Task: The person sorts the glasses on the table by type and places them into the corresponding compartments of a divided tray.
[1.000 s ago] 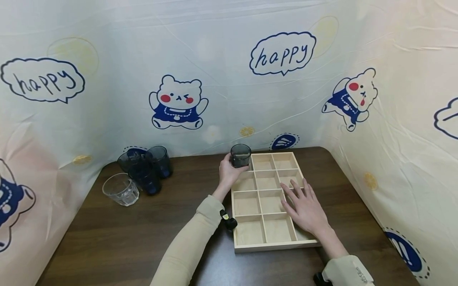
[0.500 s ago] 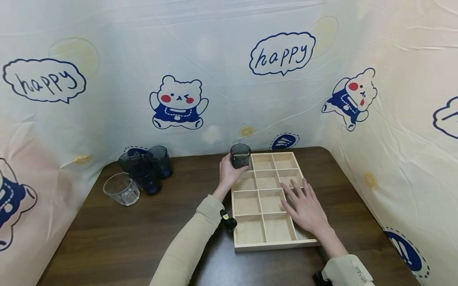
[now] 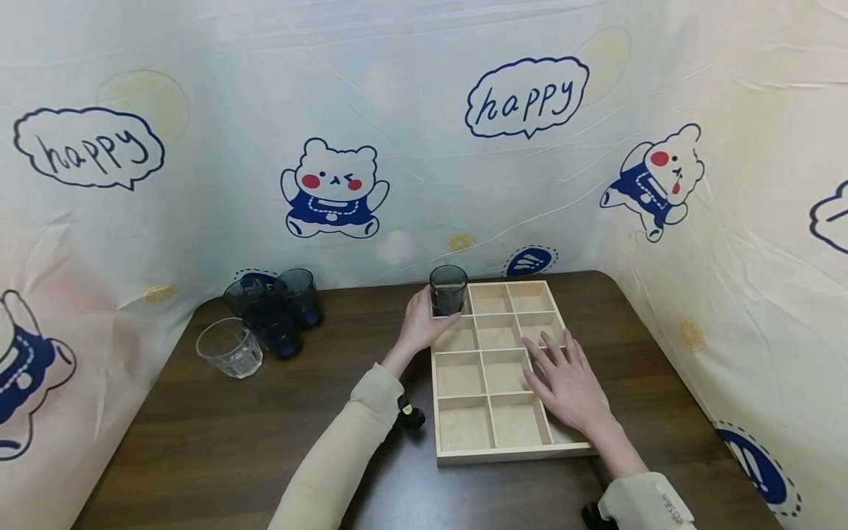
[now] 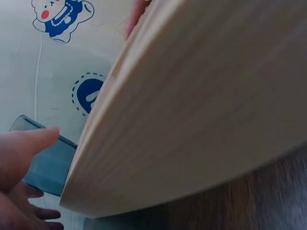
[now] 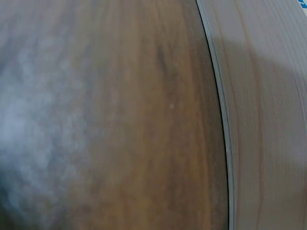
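Observation:
A dark tinted glass (image 3: 448,291) stands upright at the far-left compartment of a wooden divided tray (image 3: 517,455). My left hand (image 3: 422,324) is beside the glass, its thumb stretched across the near side. In the left wrist view, the thumb overlaps the bluish glass (image 4: 50,165), and the other fingers (image 4: 45,213) spread loosely on its far side with a small gap. The tray's outer wall (image 4: 182,105) hides the glass's base there. My right hand (image 3: 566,386) rests with fingers spread over the tray's right side; the right wrist view has only tabletop and tray wall.
At the table's left stand several dark blue glasses (image 3: 271,316), close together, with a clear glass (image 3: 230,350) tilted-looking in front of them. The brown wooden table (image 3: 265,442) meets a patterned cloth backdrop (image 3: 411,147) at the back and sides.
My left hand and forearm have shifted slightly left from the tray, while the dark glass stays at its compartment. My right hand keeps its place. The view has shifted a little.

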A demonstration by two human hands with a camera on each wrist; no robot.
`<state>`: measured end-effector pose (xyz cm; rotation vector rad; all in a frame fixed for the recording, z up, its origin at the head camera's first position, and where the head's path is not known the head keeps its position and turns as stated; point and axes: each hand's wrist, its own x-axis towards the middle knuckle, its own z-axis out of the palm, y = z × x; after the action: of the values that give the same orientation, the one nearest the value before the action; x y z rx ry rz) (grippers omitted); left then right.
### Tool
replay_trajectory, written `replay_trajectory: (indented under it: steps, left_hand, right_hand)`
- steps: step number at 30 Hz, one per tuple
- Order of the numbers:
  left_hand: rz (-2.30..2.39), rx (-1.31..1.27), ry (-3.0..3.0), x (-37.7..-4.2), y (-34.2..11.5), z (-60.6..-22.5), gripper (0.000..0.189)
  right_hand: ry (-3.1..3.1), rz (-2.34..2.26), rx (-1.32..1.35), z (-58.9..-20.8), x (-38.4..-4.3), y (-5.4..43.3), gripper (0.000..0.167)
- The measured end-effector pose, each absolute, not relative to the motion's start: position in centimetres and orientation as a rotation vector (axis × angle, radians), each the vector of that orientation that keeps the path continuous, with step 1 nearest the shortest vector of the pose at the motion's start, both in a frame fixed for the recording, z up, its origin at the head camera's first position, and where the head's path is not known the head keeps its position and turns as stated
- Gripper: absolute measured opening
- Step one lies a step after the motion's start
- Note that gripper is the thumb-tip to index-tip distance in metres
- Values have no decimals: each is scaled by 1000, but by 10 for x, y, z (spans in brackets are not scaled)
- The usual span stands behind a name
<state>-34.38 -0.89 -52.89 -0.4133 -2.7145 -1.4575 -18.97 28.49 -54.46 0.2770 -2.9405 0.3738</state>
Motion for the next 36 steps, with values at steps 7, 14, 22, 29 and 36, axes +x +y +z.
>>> replay_trajectory:
  steps: [7, 14, 22, 29, 36]
  left_hand:
    - [-1235, -534, -2760, -368, -23, -586, 121]
    - [-1198, -544, -2799, -318, -35, -529, 97]
    - [-863, -540, -2884, -294, -56, -515, 92]
    - [-740, -509, -2876, -283, -74, -511, 99]
    - [-687, -424, -2877, -275, -92, -508, 105]
  right_hand:
    - [-2942, 377, 283, -543, -191, 285, 63]
    - [-2950, 367, 282, -542, -192, 285, 64]
    - [-2954, 374, 270, -541, -190, 284, 64]
    - [-2950, 371, 269, -542, -188, 283, 64]
    - [-2938, 360, 282, -544, -187, 283, 63]
